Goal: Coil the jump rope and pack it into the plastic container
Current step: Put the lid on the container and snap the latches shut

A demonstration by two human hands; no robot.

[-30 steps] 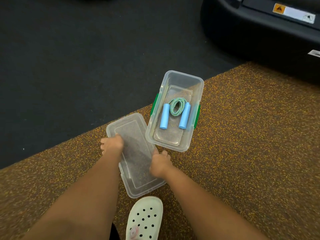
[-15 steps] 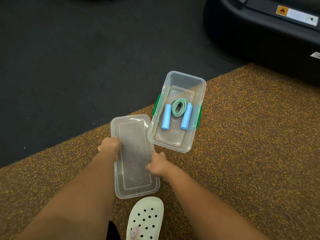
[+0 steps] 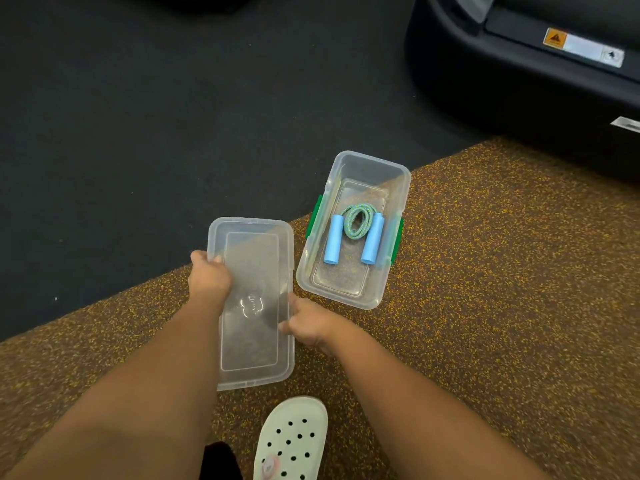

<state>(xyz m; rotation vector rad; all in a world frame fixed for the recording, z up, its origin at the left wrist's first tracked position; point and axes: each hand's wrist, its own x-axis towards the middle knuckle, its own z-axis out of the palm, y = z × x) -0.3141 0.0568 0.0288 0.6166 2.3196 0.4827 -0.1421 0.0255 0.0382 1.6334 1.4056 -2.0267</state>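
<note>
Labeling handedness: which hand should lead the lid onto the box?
Right, probably. The right hand grips the lid on the edge nearest the box, which sits to the lid's right. The left hand holds the far edge and can only steady it.

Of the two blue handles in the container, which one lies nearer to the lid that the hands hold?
The left blue handle, on the side of the container facing the lid. The right blue handle lies beyond the coiled rope, by the far green latch.

Speckled brown mat (image 3: 502,306) meets dark floor (image 3: 138,116); black machine base (image 3: 519,81), perhaps treadmill.
</note>
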